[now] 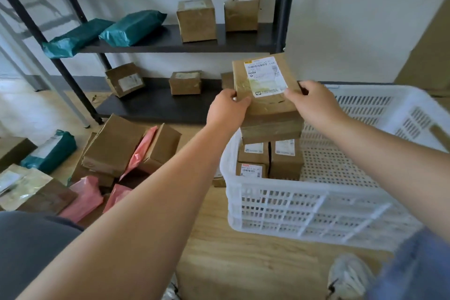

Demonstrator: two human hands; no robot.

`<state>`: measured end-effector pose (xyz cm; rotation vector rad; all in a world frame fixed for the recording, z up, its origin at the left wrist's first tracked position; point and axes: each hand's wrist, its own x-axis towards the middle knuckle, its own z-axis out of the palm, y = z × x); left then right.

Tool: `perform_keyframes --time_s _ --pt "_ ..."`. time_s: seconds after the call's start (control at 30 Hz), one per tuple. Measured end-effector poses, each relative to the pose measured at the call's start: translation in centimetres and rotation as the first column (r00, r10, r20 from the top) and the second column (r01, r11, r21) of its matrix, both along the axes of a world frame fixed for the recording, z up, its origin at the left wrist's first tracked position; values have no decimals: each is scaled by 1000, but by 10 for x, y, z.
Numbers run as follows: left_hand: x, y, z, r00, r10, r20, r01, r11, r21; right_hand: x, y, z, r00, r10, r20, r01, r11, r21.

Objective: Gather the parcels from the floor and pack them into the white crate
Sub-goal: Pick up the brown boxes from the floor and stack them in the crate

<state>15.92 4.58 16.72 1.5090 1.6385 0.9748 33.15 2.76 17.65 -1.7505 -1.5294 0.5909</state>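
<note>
- A plain cardboard box [243, 280] lies on the wooden floor [243, 246], nearest of all, well below both grips; a pale shoe [350, 273] is just to its right.
- The white crate [292, 209] stands on the floor under and to the right of the grips, its slotted near wall facing the person.
- Inside the crate's left end, directly beneath the grips, are brown packed parcels [286, 158] with white labels, set close together.
- The left grip [229, 107] pinches the near left corner of the labelled parcel [265, 95], thumb on top.
- The right grip [314, 102] clasps the parcel's right edge, thumb on the label's corner.
- This parcel, a brown box, is held between the two grips above the crate's left end, over the packed ones. Whether it touches the cardboard below cannot be told.
- Left of the left grip and lower, a loose pile covers the floor: brown boxes [114, 146], pink mailers [85, 197] and a teal mailer [51, 151].
- Beyond the grips stands a dark shelf unit [151, 107] with more brown boxes; its upper shelf also carries two teal bags [134, 28].
</note>
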Motion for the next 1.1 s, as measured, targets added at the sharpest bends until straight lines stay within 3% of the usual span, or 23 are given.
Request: perform_keyframes --time_s 0.1,0.3,0.43,0.63,0.87,1.1 --pt "25 7 -17 996 -71 -62 66 994 -89 27 2 -14 1000 -23 15 25 991 -134" --pt "63 17 -63 968 -233 -97 187 920 -344 78 7 -60 991 -37 -130 -17 920 -391" --pt "77 28 -98 941 -309 -136 209 849 -486 104 16 -104 983 -37 -180 -71 827 -558" --pt "95 33 -129 830 -512 -220 263 708 -655 120 20 -144 981 11 -192 -153 650 -744" --pt "103 48 -150 841 -509 -184 236 651 -722 122 31 -167 989 2 -148 -122 575 -809" --pt "108 63 -166 794 -575 -198 273 628 -729 123 39 -179 990 -13 -143 -112 556 -824"
